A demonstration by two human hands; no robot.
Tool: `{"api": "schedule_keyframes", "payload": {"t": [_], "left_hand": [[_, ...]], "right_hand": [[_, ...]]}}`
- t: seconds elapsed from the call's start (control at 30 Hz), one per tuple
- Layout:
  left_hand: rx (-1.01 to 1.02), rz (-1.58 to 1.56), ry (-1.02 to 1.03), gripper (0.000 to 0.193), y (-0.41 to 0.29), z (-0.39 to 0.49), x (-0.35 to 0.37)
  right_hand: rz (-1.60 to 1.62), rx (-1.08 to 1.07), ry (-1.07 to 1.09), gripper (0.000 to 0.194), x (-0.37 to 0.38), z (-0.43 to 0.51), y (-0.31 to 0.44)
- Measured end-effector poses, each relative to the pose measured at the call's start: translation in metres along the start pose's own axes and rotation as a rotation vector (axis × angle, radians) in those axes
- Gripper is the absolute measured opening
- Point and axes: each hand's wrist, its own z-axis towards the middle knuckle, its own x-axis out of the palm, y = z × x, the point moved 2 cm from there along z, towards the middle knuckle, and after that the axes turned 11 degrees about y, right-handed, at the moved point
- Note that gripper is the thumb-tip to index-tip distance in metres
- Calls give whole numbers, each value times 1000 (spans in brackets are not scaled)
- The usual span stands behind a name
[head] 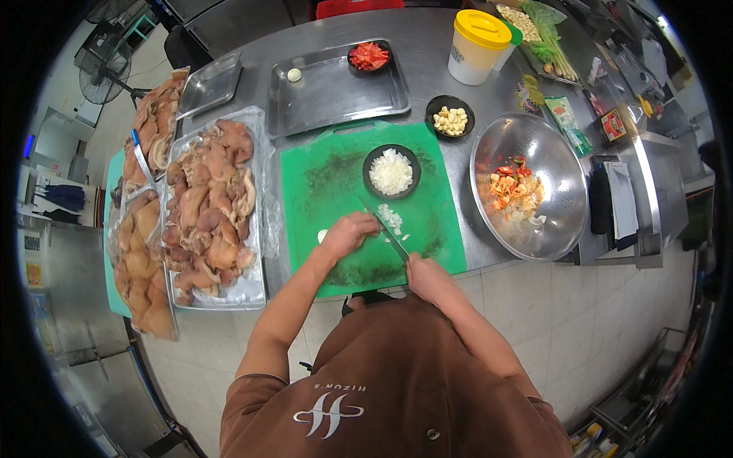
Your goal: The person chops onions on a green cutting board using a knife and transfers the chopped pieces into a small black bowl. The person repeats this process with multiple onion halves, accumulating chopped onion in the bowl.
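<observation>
My right hand (428, 277) grips the handle of a kitchen knife (394, 236), its blade angled up and left across the green cutting board (312, 189). On the blade's left side, the fingers of my left hand (350, 233) are bunched together over what appears to be a piece of onion, mostly hidden beneath them. Chopped onion (390, 217) lies loose just right of the blade. Above it, a black bowl (367, 184) on the board holds more chopped onion (391, 172). A white peeled piece (322, 235), probably onion, is partly covered by my left wrist.
Right of the board are a steel bowl (564, 172) with vegetable scraps and a black bowl of garlic cloves (450, 121). Behind stands a metal tray (338, 94) with a bowl of red pieces (369, 56). Meat (215, 200) fills a left tray; another knife (141, 154) rests nearby.
</observation>
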Motion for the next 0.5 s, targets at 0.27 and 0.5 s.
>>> {"api": "schedule_keyframes", "payload": {"t": [0.27,0.5], "left_hand": [[3,31,-3,10,3,-3,-1],[-7,13,-13,8,1,-1,1]], "right_hand": [[-42,38,7,27,-21,-18,22],[-31,7,9,25,1,-2,7]]}}
